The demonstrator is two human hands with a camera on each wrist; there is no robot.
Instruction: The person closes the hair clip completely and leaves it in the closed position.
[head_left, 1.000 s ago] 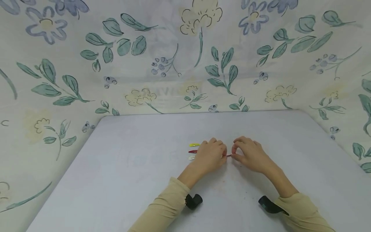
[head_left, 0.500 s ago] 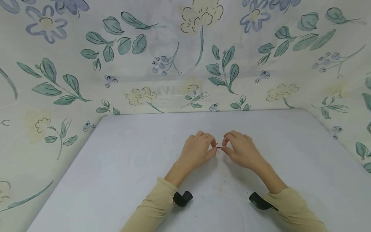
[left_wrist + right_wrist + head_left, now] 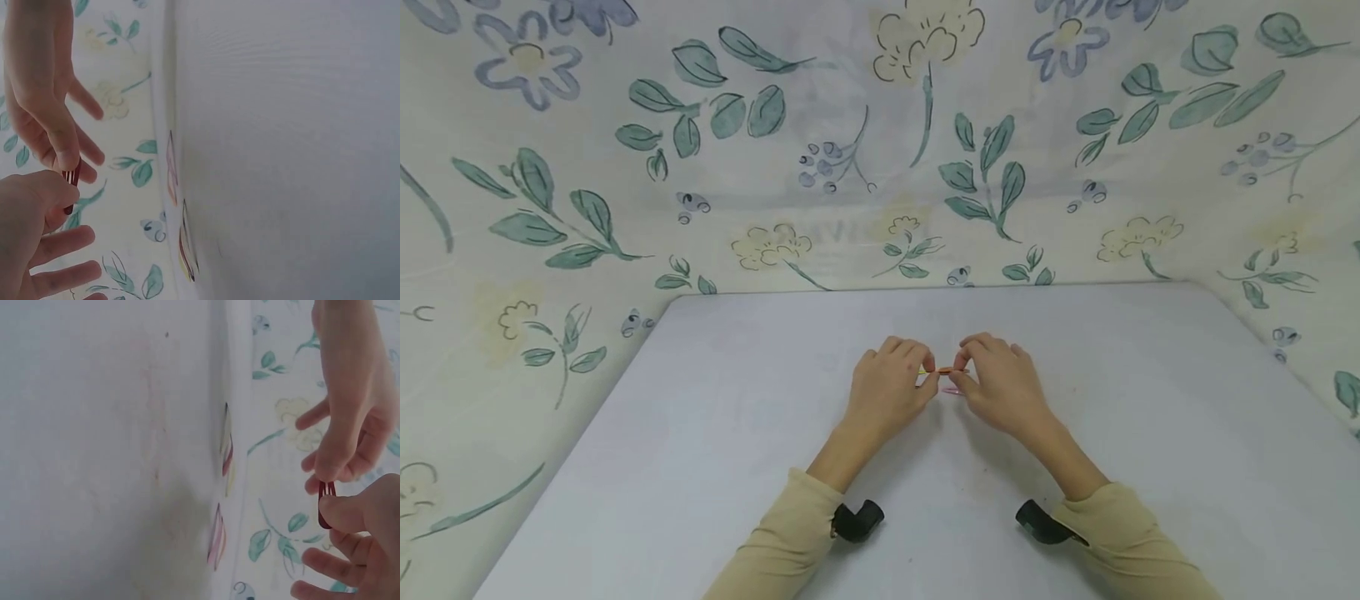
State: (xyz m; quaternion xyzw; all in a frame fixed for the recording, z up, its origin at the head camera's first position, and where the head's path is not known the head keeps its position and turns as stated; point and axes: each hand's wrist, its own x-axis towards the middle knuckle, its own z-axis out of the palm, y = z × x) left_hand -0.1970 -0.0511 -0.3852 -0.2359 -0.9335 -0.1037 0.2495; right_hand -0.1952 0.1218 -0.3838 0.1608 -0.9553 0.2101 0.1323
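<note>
Above the table, a dark red snap hair clip [image 3: 73, 175] is held between both hands. My left hand [image 3: 891, 387] pinches one end with thumb and forefinger, and my right hand [image 3: 1003, 387] pinches the other. The remaining fingers of both stand loosely apart from it. In the right wrist view, the clip's rounded red end [image 3: 324, 517] shows beside the right thumb. On the table beneath lie a pink hair clip [image 3: 953, 391] and an orange one close to it. A second group, with white, red and yellow clips [image 3: 227, 453], lies to their left, mostly hidden by my left hand in the head view.
The white-covered table [image 3: 737, 400] ends at a flowered cloth wall [image 3: 850, 167] at the back. Black wrist-camera mounts [image 3: 859, 522] jut from both beige sleeves [image 3: 775, 533]. Small dark specks dot the cover near the right forearm.
Both hands have moved left and slightly away from me, bringing the red clip up from low over the table. The left hand now hides the white and red clips seen earlier.
</note>
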